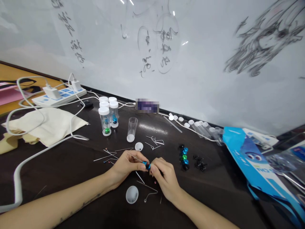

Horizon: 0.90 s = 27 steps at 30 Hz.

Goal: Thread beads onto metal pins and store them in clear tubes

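My left hand [127,165] is closed, pinching one side of a small shiny blue-and-black part [147,165]. My right hand [166,178] pinches the same part from the other side, its fingers partly hiding it. A thin metal wire runs along the fingers of my left hand. A bent wire [151,190] with a looped end lies below the hands, next to a round translucent cap [132,194]. Just beyond the left fingers sits a small white cap [138,146] with a dark speck in it. Several thin wires [108,154] with small coloured ends lie left of my left hand.
Capped clear tubes [105,122] hold blue and green pieces; an uncapped tube [132,128] stands nearby. Bent metal pins [154,142], blue and green parts [184,157] and black pieces [200,163] lie farther right. A cloth [47,124], power strip [60,96] and blue bag [252,159] flank them.
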Each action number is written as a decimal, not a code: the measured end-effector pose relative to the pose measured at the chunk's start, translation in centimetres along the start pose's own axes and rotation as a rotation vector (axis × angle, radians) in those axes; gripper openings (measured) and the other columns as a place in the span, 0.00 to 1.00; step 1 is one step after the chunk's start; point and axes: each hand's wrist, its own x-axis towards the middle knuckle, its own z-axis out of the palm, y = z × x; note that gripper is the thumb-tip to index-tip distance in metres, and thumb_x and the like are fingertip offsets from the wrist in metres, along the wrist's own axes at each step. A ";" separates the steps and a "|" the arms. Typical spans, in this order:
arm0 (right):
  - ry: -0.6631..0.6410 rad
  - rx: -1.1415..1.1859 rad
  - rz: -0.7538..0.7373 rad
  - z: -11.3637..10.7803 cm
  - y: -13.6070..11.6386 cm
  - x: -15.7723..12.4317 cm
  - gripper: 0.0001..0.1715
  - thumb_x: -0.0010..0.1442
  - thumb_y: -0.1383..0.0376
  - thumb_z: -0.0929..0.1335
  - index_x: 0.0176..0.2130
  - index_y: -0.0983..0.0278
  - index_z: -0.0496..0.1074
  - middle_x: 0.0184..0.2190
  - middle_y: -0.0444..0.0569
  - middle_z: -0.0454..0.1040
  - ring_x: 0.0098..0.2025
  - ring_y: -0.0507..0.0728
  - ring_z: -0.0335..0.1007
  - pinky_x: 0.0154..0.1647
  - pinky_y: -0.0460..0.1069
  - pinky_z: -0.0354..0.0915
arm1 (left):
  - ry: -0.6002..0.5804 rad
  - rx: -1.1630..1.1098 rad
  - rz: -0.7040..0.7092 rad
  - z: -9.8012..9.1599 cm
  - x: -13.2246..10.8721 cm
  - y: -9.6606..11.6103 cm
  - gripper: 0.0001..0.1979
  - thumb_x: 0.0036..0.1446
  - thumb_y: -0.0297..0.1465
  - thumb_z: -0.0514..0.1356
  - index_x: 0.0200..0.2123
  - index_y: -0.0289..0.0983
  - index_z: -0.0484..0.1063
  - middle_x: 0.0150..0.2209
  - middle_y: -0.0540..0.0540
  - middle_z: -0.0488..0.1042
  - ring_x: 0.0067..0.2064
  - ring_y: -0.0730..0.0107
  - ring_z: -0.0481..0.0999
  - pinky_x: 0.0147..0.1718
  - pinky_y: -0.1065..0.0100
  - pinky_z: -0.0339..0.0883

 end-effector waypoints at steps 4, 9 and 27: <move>0.056 0.027 -0.002 0.2 0.0 0.0 0.14 0.67 0.63 0.63 0.29 0.62 0.64 0.27 0.43 0.66 0.31 0.53 0.63 0.35 0.49 0.57 | 0.024 -0.012 0.013 0.0 0.0 0.1 0.08 0.41 0.25 0.73 0.28 0.34 0.80 0.26 0.48 0.81 0.29 0.73 0.76 0.33 0.74 0.67; 0.124 0.084 -0.038 0.5 0.1 -0.1 0.04 0.63 0.65 0.68 0.38 0.61 0.65 0.35 0.45 0.68 0.32 0.53 0.64 0.35 0.48 0.60 | 0.036 -0.014 0.029 -0.1 0.0 0.3 0.06 0.42 0.24 0.72 0.28 0.33 0.80 0.27 0.48 0.80 0.30 0.73 0.76 0.33 0.74 0.66; 0.094 0.094 -0.009 0.5 0.1 0.0 0.02 0.65 0.64 0.65 0.40 0.60 0.65 0.31 0.43 0.67 0.33 0.53 0.65 0.37 0.48 0.61 | 0.039 -0.023 0.030 -0.4 0.2 0.1 0.07 0.43 0.25 0.72 0.28 0.34 0.80 0.26 0.48 0.80 0.29 0.74 0.76 0.33 0.74 0.67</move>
